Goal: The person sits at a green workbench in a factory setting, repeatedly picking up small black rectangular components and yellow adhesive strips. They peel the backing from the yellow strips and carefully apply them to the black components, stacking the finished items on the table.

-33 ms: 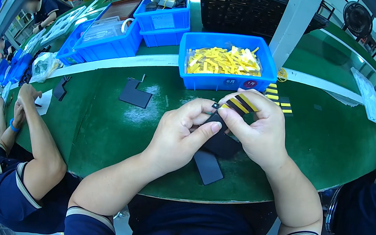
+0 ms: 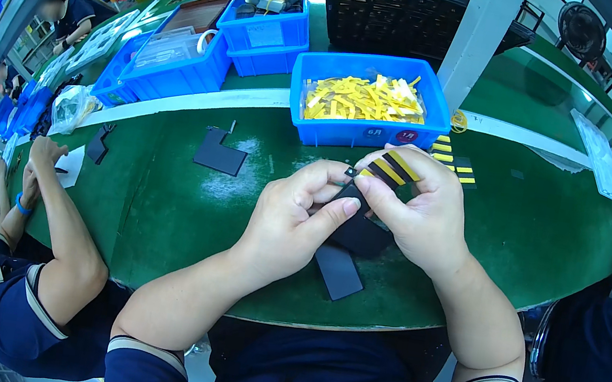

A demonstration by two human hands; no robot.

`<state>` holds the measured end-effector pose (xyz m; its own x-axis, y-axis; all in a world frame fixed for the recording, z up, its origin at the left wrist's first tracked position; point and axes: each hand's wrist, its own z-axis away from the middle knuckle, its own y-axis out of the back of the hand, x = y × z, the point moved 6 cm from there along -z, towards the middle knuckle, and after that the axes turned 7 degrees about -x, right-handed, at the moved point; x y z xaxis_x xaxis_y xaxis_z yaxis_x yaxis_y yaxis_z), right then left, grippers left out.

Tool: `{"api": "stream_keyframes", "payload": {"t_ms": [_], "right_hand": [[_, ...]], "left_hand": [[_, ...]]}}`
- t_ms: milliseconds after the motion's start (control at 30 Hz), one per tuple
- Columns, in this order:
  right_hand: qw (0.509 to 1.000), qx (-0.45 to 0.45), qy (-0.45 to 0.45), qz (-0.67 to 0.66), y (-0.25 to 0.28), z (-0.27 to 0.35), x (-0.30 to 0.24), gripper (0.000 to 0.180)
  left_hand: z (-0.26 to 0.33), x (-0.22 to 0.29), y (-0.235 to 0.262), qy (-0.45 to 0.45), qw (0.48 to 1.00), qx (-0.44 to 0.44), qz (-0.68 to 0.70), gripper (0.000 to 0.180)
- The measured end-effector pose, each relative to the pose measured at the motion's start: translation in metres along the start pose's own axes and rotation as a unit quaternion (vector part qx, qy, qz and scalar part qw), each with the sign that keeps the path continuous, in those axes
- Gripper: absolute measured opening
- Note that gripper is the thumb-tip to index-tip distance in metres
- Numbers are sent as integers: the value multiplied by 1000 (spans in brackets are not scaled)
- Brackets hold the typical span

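My left hand [image 2: 291, 209] is closed, thumb and fingers pinching a black flat piece [image 2: 363, 236] with a narrow upper end. A small dark tab [image 2: 351, 172] sticks up at its fingertips. Between the thumb and fingers of my right hand [image 2: 426, 214] is a black strip with yellow bars [image 2: 393, 170], curving over the fingers. Both sets of fingertips meet at the top of the black piece; the exact contact is hidden. Below the hands shows a dark grey rectangular slab [image 2: 339, 274]; whether it joins the held piece I cannot tell.
A blue bin [image 2: 308, 127] of yellow strips stands ahead, with more striped sheets [image 2: 465, 171] beside it. An L-shaped black piece [image 2: 220, 153] lies left on the green table [image 2: 159, 208]. Other blue bins [image 2: 267, 34] stand farther back. A co-worker's arm [image 2: 69, 221] rests at left.
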<state>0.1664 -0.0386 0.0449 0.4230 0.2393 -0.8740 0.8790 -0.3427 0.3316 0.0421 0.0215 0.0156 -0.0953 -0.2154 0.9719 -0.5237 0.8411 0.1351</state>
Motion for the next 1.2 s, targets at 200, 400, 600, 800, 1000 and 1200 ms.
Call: {"api": "stream_keyframes", "payload": {"t_ms": [200,400,600,800,1000,1200], "right_hand": [[988,-48,117,88,6,-3,-14,20],[975,-28,143,168,8,-2,-24,23],[957,2,206,205,16,-3,-31,17],[969,-26,182,162,23,-8,-23,14],[997,58,-9,-51,36,-13,16,15],[970,-115,-132,-167,-2,-6,28,7]], "left_hand": [[0,3,0,-10,998,10,68,21],[-2,-4,4,16,994,18,107,18],[-4,-6,8,18,992,20,124,17],[-3,-7,9,30,992,-10,121,15],[-4,-1,10,-32,995,29,94,14],[-5,-5,13,-44,992,82,87,12]]}}
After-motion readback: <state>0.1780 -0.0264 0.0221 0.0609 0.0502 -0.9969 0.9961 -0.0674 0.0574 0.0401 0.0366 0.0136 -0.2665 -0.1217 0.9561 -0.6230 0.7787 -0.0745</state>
